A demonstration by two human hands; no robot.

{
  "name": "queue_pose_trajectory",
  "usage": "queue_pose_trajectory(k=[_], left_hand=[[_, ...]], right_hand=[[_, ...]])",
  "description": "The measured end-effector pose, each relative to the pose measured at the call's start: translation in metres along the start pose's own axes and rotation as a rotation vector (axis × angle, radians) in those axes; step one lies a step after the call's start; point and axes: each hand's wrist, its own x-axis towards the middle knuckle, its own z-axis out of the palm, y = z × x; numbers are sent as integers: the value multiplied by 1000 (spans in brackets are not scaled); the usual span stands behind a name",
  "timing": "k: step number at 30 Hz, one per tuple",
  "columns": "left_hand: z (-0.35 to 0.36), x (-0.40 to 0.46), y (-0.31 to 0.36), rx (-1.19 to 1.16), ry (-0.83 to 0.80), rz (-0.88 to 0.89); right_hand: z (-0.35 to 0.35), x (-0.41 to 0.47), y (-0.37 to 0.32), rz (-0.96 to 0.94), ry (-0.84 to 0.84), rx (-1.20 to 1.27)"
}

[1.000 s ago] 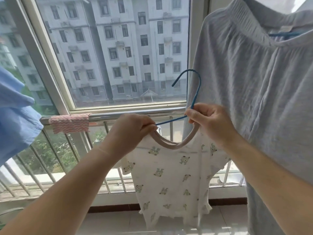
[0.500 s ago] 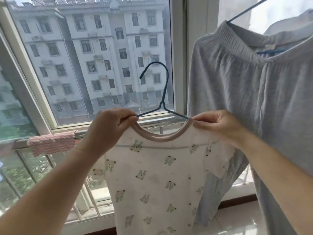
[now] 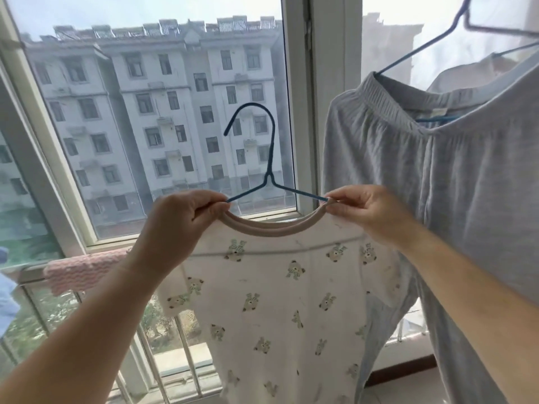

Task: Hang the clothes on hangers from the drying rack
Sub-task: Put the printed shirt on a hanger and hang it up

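A small white shirt [image 3: 280, 304] printed with little bears and edged with a beige collar hangs on a blue wire hanger [image 3: 269, 158]. The hanger's hook stands upright above the collar, in front of the window. My left hand [image 3: 178, 220] pinches the shirt's left shoulder and the hanger arm there. My right hand [image 3: 367, 211] pinches the right shoulder at the collar and the other hanger arm. The hanger's lower bar shows faintly through the cloth.
Grey trousers [image 3: 437, 185] hang at the right on another blue hanger [image 3: 431, 42], close to my right arm. A pink cloth [image 3: 84, 269] lies over the window rail [image 3: 29, 275] at the left. Window bars run below; blue fabric [image 3: 7, 298] sits at the far left edge.
The hanger has turned from tilted to upright with its hook above the collar. Both hands have spread apart and risen, and the shirt now sits squarely on the hanger.
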Motion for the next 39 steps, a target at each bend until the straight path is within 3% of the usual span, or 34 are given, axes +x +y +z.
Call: queue_pose_trajectory(k=[4,11,17,22,39], left_hand=[[0,5,5,-16,40,-5],[-2,24,15,-84,97,30],[-4,55,32,163,216,99],[0,84,40,277,181,92],[0,142,48,342,153,112]], right_hand=[[-2,2,-11,-41,-41,-6],[-20,15,-25,-158,217,10],[-43,28,-46,-222,469,-120],[-52,40,-70,-226,603,-226],[-64,62,-88,-154,703,-306]])
